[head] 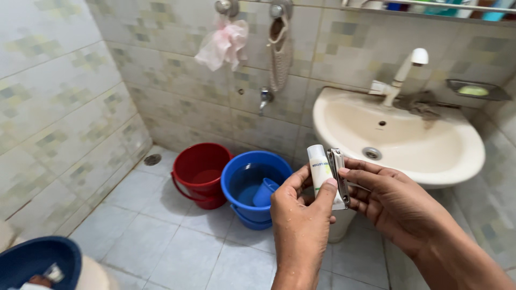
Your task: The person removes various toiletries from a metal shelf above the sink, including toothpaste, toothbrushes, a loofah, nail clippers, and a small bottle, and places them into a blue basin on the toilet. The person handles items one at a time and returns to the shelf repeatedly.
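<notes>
My left hand [302,220] holds a small white tube [319,167] upright between thumb and fingers, in front of the washbasin. My right hand [395,207] grips a metal nail clipper [338,174] pressed alongside the tube, its fingers curled around the clipper's right side. Both hands meet at the middle of the view, above the tiled floor.
A cream washbasin [457,156] with a white tap [404,70] stands at right. A red bucket [201,174] and a blue bucket [242,188] with a blue mug [265,192] sit on the floor. A wall tap [264,98], hanging pink cloth [223,44] and soap dish [474,90] are behind. A dark blue basin [35,260] is at lower left.
</notes>
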